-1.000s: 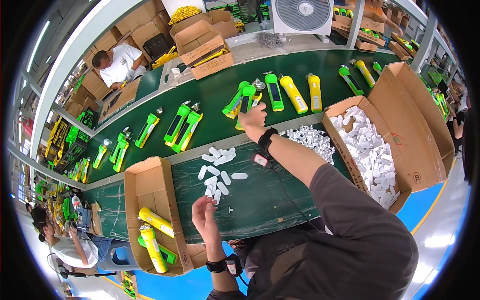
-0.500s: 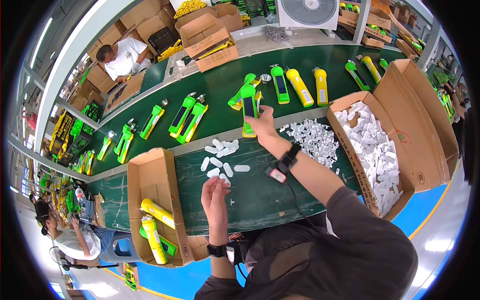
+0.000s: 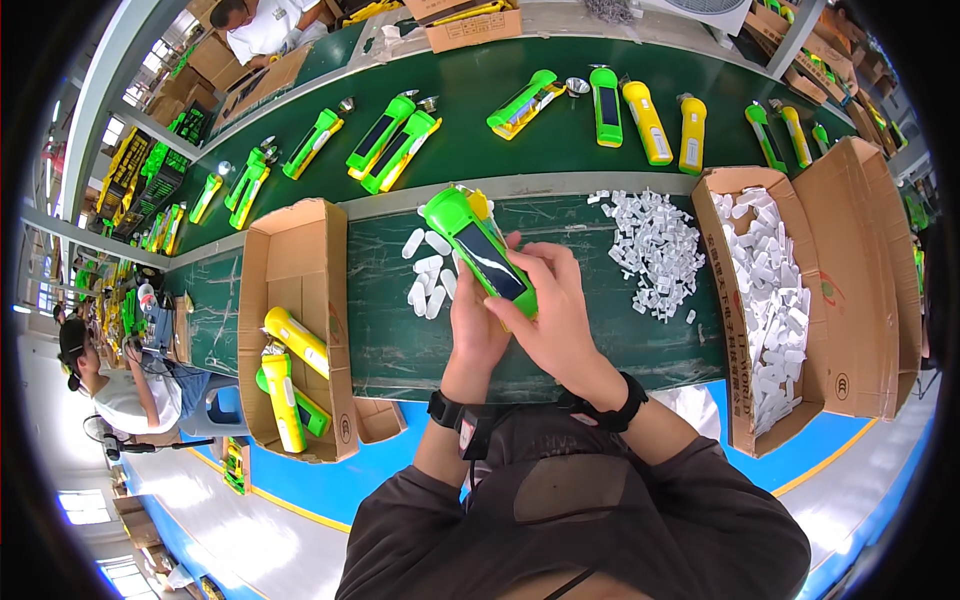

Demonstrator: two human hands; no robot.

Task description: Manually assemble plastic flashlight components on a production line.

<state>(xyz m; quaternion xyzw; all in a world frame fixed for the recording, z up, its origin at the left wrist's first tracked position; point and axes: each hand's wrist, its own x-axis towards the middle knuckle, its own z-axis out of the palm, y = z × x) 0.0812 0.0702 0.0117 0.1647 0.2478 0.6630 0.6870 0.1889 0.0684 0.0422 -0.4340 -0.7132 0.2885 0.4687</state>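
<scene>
Both hands hold a green flashlight point(image 3: 478, 245) with a dark panel on its face, raised over the green work surface point(image 3: 560, 330). My left hand point(image 3: 473, 322) supports it from below and behind. My right hand point(image 3: 548, 305) grips its lower end, fingers over the panel. A small cluster of white oblong parts point(image 3: 428, 275) lies on the surface just left of my left hand. A heap of small white pieces point(image 3: 655, 250) lies to the right.
An open cardboard box point(image 3: 300, 330) at left holds yellow and green flashlights point(image 3: 285, 375). A box point(image 3: 790, 300) of white parts stands at right. Several green and yellow flashlights point(image 3: 645, 120) lie on the conveyor belt point(image 3: 500, 140) beyond. Other people work at far left and top.
My right hand has brought the green flashlight from the conveyor belt back toward me. My left hand has risen from the white parts and joined it on the flashlight.
</scene>
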